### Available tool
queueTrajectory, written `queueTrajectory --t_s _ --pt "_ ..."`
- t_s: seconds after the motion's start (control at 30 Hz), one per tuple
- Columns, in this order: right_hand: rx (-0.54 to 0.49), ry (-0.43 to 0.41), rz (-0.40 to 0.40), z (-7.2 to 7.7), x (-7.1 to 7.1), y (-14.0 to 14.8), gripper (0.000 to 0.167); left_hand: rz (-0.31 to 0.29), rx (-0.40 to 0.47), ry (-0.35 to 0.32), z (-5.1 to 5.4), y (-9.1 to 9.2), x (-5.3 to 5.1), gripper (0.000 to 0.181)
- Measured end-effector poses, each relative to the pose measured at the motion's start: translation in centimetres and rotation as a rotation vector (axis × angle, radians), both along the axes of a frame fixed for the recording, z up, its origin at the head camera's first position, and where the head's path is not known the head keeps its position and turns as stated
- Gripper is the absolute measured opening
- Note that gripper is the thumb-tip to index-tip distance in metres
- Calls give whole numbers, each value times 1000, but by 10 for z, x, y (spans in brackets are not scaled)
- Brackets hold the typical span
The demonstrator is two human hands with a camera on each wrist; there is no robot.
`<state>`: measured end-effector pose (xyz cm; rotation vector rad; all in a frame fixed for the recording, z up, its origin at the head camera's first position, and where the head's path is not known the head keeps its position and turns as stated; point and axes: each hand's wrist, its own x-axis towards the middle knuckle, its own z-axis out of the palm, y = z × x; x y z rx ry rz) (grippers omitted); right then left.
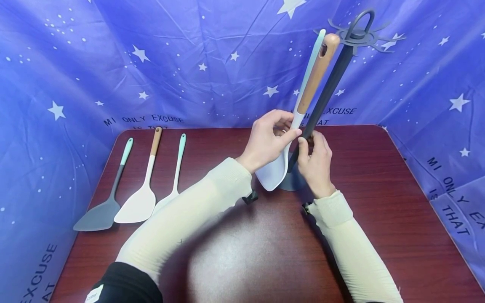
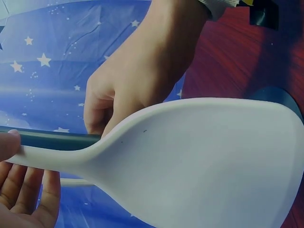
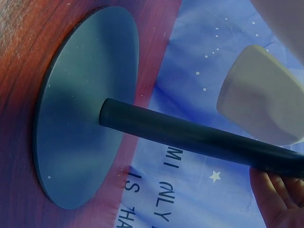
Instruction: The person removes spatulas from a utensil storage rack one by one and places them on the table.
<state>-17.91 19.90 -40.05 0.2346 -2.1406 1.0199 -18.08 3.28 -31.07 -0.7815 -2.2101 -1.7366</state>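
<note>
My left hand (image 1: pixel 268 138) pinches the white neck of a wooden-handled spatula (image 1: pixel 317 82), its broad white blade hanging down. Just behind it stands a mint-green handle (image 1: pixel 313 61), its top close to the rack's hooks; whether it hangs there I cannot tell. My right hand (image 1: pixel 316 162) grips the dark post of a utensil rack (image 1: pixel 335 75) below the middle. Its round base (image 3: pixel 85 109) rests on the table. In the right wrist view a pale utensil head (image 3: pixel 261 95) shows beyond the post. The left wrist view has the white blade (image 2: pixel 204 156) in front of my right hand.
On the table's left lie a grey turner with a mint handle (image 1: pixel 102 214), a white turner with a wooden handle (image 1: pixel 136 206) and a white utensil with a mint handle (image 1: pixel 176 176), partly behind my left sleeve. A blue starry cloth (image 1: pixel 212 92) surrounds the dark red table (image 1: pixel 379 202).
</note>
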Motion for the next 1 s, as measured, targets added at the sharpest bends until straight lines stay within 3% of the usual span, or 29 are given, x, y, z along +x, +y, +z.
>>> queueTrajectory --t_s 1.0 --pt "0 0 9 1 1 0 23 13 94 74 -1 -5 4 22"
